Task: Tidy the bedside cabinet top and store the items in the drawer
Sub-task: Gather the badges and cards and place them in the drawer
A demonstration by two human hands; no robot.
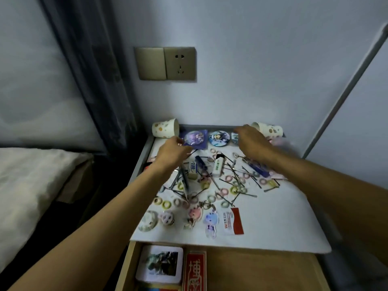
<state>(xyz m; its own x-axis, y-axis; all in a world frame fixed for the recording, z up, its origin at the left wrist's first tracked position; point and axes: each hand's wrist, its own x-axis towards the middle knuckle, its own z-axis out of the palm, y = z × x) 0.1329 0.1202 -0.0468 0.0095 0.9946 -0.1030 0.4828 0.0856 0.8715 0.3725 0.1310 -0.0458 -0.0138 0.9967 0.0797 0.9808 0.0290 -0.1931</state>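
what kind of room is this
Most likely a bedroom. A bed with pale bedding lies on the left beside a dark curtain. A small cluttered cabinet stands against the wall next to it, its drawer open.

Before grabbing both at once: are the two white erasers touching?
Apart. Head view: a blue tube lies between left eraser and right eraser.

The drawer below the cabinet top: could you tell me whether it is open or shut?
Open. The drawer is pulled out, its wooden floor visible, with a white tin and a red box inside.
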